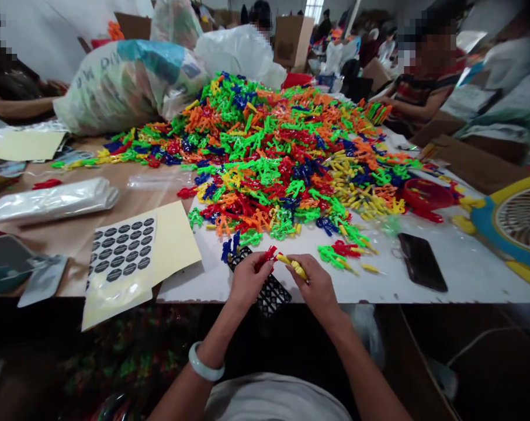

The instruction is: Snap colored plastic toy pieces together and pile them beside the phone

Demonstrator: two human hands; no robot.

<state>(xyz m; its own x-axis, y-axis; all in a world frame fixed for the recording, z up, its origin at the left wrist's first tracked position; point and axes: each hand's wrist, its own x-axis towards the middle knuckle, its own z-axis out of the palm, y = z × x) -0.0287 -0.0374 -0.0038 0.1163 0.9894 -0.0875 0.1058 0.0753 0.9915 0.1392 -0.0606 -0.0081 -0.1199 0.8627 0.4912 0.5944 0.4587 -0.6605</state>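
While both hands work at the near bench edge, status as follows:

left hand: left hand [247,275] pinches a red plastic piece [268,254] between thumb and fingertips; white bangle [205,362] on the wrist.
right hand: right hand [317,283] pinches a yellow plastic piece [293,264], grip closed on it; the two pieces meet tip to tip between the hands.
under the hands: black grid tray [269,289] lies flat on the white bench [466,275], half over the edge, partly covered by the left hand; whether any slots are filled, cannot tell.
done so far: judged very little; only a few loose pieces, green [330,254] and blue [227,248], sit just beside the hands, nothing visibly finished.
left to do: judged nearly all; big mixed pile [282,152] of coloured pieces covers the middle of the bench.
nearby: black phone [422,261] right of the hands; sticker sheet [122,248] on a yellow card to the left; stuffed sack [124,82] behind the pile.
others: another person's arm [409,105] at the far right side, well apart.
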